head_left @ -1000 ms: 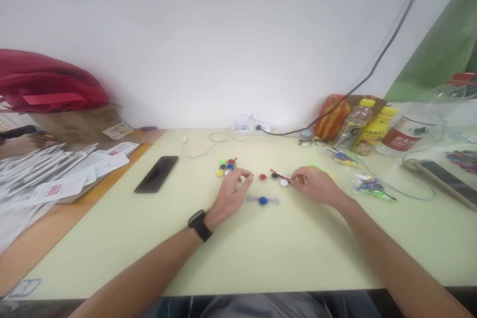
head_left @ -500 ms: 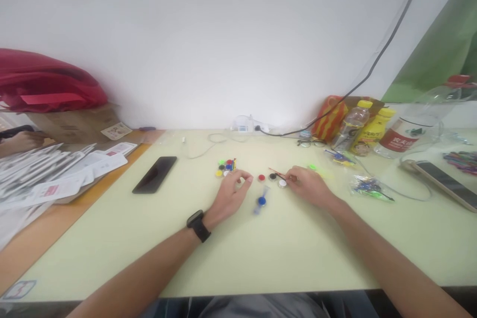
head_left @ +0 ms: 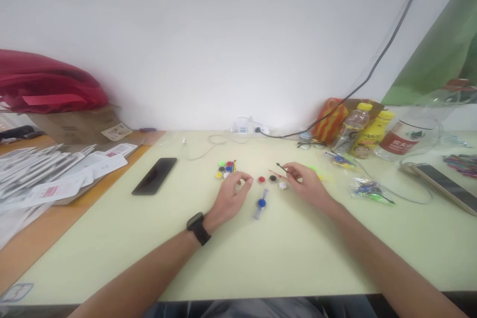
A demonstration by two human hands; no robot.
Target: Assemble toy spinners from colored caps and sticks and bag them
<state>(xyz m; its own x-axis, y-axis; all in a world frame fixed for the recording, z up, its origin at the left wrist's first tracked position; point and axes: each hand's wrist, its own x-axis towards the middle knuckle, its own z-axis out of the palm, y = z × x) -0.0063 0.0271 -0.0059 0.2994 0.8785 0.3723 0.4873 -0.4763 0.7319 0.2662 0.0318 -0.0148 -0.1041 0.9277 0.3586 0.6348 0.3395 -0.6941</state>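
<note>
My right hand (head_left: 307, 184) pinches a thin black stick (head_left: 281, 167) with an arrow-shaped tip, held slightly above the table and angled to the left. Below it lie a red stick (head_left: 275, 173), a black disc (head_left: 273, 179) and a white disc (head_left: 282, 186). My left hand (head_left: 231, 194) rests on the table, fingers curled and thumb tip close to the index finger, with nothing visible in them. Just beyond it sits a cluster of small coloured discs (head_left: 222, 169), partly hidden. Between my hands are a red disc (head_left: 261, 179) and a blue disc with pale strips (head_left: 262, 203).
A dark phone (head_left: 154, 176) lies left, near stacked white papers (head_left: 55, 174). On the right are bagged small coloured parts (head_left: 368, 190), bottles (head_left: 352, 126), another phone (head_left: 447, 184) and glasses (head_left: 311, 145). A cable (head_left: 376, 64) runs along the wall.
My right hand has lifted the black stick up off the table, away from the red stick. My left hand keeps its pose. The co-worker's hand at far left has gone from view.
</note>
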